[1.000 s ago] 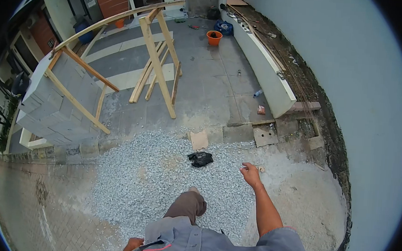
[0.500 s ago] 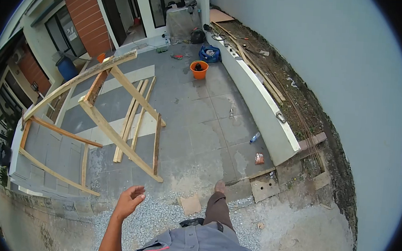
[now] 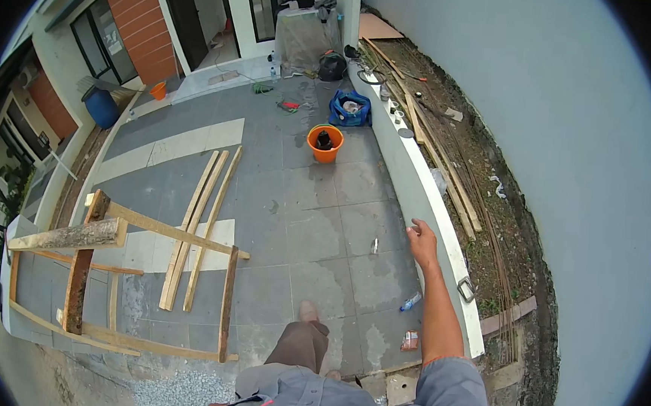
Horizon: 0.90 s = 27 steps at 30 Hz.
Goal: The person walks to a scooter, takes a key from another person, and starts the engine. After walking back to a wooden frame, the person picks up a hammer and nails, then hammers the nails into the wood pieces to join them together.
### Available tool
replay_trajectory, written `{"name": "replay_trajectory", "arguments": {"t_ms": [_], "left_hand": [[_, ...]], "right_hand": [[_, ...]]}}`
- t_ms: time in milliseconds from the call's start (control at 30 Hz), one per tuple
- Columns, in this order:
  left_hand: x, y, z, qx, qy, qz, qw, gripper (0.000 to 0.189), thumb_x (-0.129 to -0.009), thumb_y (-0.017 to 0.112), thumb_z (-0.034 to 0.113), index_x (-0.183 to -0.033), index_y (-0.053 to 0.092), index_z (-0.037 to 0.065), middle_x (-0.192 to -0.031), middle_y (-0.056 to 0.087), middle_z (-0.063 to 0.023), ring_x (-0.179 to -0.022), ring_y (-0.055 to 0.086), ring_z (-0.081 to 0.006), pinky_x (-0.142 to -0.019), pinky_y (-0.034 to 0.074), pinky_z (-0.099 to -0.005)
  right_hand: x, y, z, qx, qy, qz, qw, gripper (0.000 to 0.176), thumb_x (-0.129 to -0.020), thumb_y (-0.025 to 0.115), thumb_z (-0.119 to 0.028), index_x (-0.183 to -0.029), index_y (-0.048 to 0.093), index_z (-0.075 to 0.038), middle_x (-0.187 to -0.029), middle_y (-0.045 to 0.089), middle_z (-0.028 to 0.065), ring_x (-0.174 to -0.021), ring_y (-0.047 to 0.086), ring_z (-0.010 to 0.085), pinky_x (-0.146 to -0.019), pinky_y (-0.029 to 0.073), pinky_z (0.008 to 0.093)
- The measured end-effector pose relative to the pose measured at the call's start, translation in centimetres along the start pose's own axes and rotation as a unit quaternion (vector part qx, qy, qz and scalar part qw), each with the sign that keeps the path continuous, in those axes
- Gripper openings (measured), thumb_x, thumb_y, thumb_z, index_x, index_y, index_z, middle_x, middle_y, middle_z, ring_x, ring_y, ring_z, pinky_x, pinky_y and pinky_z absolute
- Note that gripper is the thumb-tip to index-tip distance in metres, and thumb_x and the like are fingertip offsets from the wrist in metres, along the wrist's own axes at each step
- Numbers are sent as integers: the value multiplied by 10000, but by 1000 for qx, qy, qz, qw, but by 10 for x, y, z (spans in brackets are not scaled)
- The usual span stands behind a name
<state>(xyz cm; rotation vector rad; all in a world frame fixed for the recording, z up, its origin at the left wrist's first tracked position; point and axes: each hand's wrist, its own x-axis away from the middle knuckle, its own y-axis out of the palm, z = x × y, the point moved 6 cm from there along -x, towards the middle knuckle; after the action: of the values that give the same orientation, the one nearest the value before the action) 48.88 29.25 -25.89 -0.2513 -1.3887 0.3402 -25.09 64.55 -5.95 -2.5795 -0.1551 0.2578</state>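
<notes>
My right hand (image 3: pixel 423 244) reaches forward over the tiles beside the low white wall (image 3: pixel 454 250). Its fingers are loosely bent and somewhat apart, with nothing in them. My left hand is out of view. On the left stands a wooden frame (image 3: pixel 77 284) made of rough timber. Several loose timber strips (image 3: pixel 201 232) lie on the tiles beside it. Ahead is an orange bucket (image 3: pixel 324 155) with something black inside. A blue bag (image 3: pixel 338 115) rests against the wall just past it.
A clear bottle (image 3: pixel 374 246), a bottle with a blue label (image 3: pixel 410 302) and a reddish packet (image 3: pixel 409 340) lie on the floor near the wall. A metal loop (image 3: pixel 466 290) sits on the wall's top. Long boards (image 3: pixel 451 185) lie behind it. Gravel (image 3: pixel 183 397) covers the ground at lower left.
I have stepped forward from the gravel onto the tiles. The bucket and wall are nearer, and the frame now sits lower in view. My left hand has left view; my right has swung in.
</notes>
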Motion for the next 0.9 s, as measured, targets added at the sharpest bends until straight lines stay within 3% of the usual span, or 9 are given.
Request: {"name": "replay_trajectory", "arguments": {"t_ms": [133,267,333,400,433,533,767,833,900], "left_hand": [[-35,-25,96,45,-12,12,999,594,-843,758,319,-1269,603,-64,-1156,696,-197,-1071,675,-287,-928,523,-351],[-90,-47,256,130,61,28,989,571,-848,756,302,-1259,609,-66,-1139,702,-188,-1058,679,-275,-921,525,-344],[-112,-69,380,179,156,41,971,559,-850,755,293,-1254,611,-67,-1130,705,-184,-1051,680,-270,-918,526,-340],[-103,-103,480,163,271,56,947,523,-858,745,262,-1241,615,-69,-1103,710,-177,-1029,682,-249,-907,529,-332],[-94,-123,526,147,334,66,929,492,-865,736,236,-1230,618,-71,-1081,713,-172,-1011,682,-231,-898,531,-326],[-85,-187,631,80,369,102,920,481,-881,710,227,-1257,610,-55,-1108,707,-175,-1028,679,-229,-912,526,-330],[-154,-259,725,61,269,178,945,503,-870,711,273,-1241,621,-52,-1084,717,-194,-1019,687,-289,-904,528,-344],[-165,-255,733,75,238,189,950,514,-869,712,289,-1246,620,-49,-1093,716,-201,-1033,686,-297,-912,525,-350],[-187,-234,726,136,190,91,968,538,-866,713,307,-1266,613,-38,-1130,705,-216,-1071,678,-293,-935,515,-356]], "right_hand": [[-105,36,-34,-14,-44,-10,999,408,-901,668,-174,-1267,614,-2,-1081,707,226,-996,694,321,-868,537,393],[-91,114,91,56,62,-68,994,393,-878,687,-190,-1216,645,5,-1071,706,232,-1002,689,347,-887,531,399],[-26,150,177,175,174,-255,935,450,-834,724,-317,-1151,690,1,-1152,683,230,-1095,654,358,-951,512,398],[52,169,208,326,161,-531,765,562,-874,614,-479,-1161,698,-3,-1247,646,211,-1198,594,350,-1034,463,397],[76,171,208,306,199,-561,743,535,-882,611,-456,-1161,696,-8,-1222,648,199,-1159,597,336,-999,466,391],[89,169,219,204,356,-497,765,453,-903,602,-387,-1160,688,-23,-1147,655,161,-1043,607,294,-893,474,372],[-41,203,288,156,430,-496,738,278,-953,580,-225,-1157,669,-58,-971,670,74,-774,629,197,-645,494,329],[-133,211,326,51,520,-392,757,237,-968,574,-179,-1156,664,-68,-920,675,49,-697,636,170,-574,499,317],[-326,217,206,-78,480,-168,857,327,-957,599,-143,-1257,576,-17,-837,620,37,-593,561,125,-467,406,255]]}}
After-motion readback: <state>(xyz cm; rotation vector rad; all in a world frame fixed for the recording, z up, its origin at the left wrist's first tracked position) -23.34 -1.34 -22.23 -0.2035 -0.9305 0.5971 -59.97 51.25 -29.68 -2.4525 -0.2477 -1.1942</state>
